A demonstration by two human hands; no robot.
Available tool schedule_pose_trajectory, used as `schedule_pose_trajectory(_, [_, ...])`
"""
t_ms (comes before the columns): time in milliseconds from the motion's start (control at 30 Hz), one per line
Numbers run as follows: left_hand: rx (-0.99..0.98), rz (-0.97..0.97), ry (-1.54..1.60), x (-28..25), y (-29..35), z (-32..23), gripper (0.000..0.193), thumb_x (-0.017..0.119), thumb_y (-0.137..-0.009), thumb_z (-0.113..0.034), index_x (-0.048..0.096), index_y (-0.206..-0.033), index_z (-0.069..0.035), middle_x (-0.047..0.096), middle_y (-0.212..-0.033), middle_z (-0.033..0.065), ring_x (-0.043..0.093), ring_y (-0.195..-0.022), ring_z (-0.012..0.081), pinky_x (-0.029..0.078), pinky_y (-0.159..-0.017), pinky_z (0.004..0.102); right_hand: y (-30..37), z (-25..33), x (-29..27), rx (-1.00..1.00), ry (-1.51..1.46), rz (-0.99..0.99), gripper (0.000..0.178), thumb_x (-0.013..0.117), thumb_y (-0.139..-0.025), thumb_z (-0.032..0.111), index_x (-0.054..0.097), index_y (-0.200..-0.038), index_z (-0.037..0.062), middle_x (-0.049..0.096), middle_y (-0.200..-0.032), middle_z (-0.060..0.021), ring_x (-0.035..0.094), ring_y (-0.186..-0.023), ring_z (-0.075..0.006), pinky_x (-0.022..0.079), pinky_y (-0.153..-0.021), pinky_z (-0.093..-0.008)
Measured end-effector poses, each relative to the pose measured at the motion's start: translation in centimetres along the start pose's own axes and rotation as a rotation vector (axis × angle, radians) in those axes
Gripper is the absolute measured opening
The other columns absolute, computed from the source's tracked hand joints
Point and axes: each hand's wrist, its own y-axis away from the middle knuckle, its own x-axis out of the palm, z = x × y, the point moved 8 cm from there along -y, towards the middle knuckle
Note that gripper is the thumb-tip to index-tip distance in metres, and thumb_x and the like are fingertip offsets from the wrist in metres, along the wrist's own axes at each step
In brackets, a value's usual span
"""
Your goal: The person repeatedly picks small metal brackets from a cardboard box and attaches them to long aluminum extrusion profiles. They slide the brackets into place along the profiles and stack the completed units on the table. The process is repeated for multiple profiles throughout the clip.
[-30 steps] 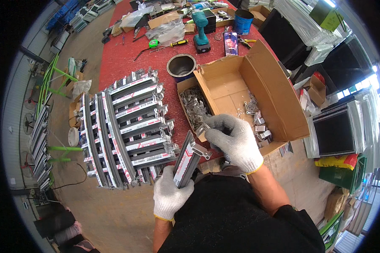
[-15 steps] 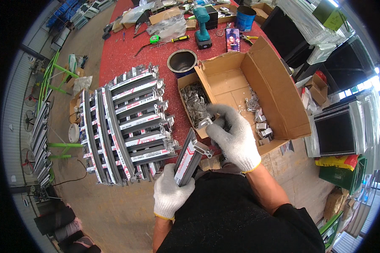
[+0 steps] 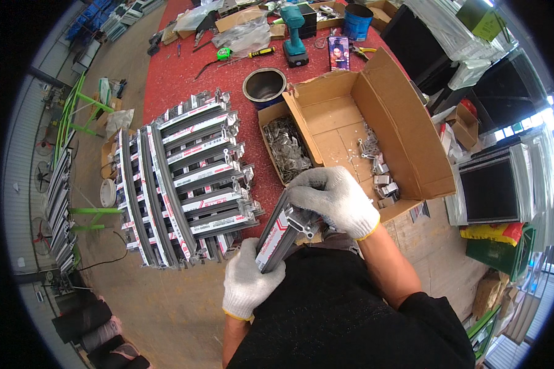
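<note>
Fitting step, item in hand: we grip a short metal bar (image 3: 276,237) at six o'clock, left hand (image 3: 247,284) fingers clamped round its lower end, right hand (image 3: 333,200) fingers pressed together on its top corner bracket (image 3: 301,222), which next needs seating squarely.

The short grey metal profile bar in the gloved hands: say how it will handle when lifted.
The short grey metal profile bar looks rigid, showing no sag though gripped only at its ends. Probably light: the left hand props it alone. Its square section shouldn't roll.
</note>
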Motion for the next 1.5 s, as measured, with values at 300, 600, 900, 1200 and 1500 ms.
schedule_pose_trajectory(300, [0.075,-0.013,-0.015,-0.3,-0.2,-0.4,0.06,0.092,-0.082,-0.027,0.067,-0.126,0.004,0.081,-0.105,0.0254,0.083,-0.101,0.0389,0.065,-0.089,0.0466,-0.3,-1.8,0.2,0.118,-0.154,0.037,0.037,0.08,-0.097,0.024,0.082,-0.117,-0.0075,0.081,-0.096,-0.0089,0.074,-0.084,-0.0126,0.061,-0.078,-0.0294])
schedule_pose_trajectory(600, [0.099,-0.089,0.02,-0.7,-0.3,-0.9,0.055,0.092,-0.082,-0.026,0.069,-0.123,0.001,0.082,-0.106,0.0245,0.082,-0.1,0.0439,0.064,-0.089,0.0495,1.2,0.0,0.4,-0.015,-0.063,-0.102,0.029,0.072,-0.106,0.017,0.081,-0.122,-0.0055,0.081,-0.101,-0.0082,0.072,-0.086,-0.01,0.06,-0.078,-0.0286])
schedule_pose_trajectory(900, [0.008,-0.052,-0.014,-0.8,-0.6,-0.2,0.06,0.091,-0.083,-0.029,0.069,-0.128,0.002,0.082,-0.11,0.0262,0.082,-0.104,0.0433,0.064,-0.092,0.0495,2.9,3.1,-1.8,-0.278,0.154,-0.263,0.022,0.07,-0.102,-0.001,0.077,-0.122,-0.0031,0.08,-0.105,-0.0056,0.069,-0.089,-0.0071,0.059,-0.08,-0.0275])
schedule_pose_trajectory(1200, [0.0,-0.026,-0.023,-0.4,-0.8,-0.2,0.058,0.09,-0.082,-0.031,0.069,-0.126,0.001,0.082,-0.108,0.0256,0.082,-0.103,0.0435,0.064,-0.091,0.0499,3.1,2.4,-1.0,-0.268,0.18,-0.352,0.03,0.075,-0.096,0.001,0.075,-0.126,-0.0009,0.08,-0.096,-0.0076,0.074,-0.084,-0.0099,0.061,-0.077,-0.0286])
schedule_pose_trajectory(1500, [0.02,-0.049,-0.041,-0.5,-0.7,-0.2,0.056,0.09,-0.082,-0.031,0.069,-0.124,0.0,0.082,-0.107,0.0261,0.081,-0.101,0.0442,0.064,-0.092,0.0516,3.4,3.1,-0.6,-0.281,0.326,-0.377,0.026,0.076,-0.093,0.0,0.08,-0.119,-0.0009,0.082,-0.093,-0.0085,0.075,-0.083,-0.0072,0.062,-0.075,-0.0285])
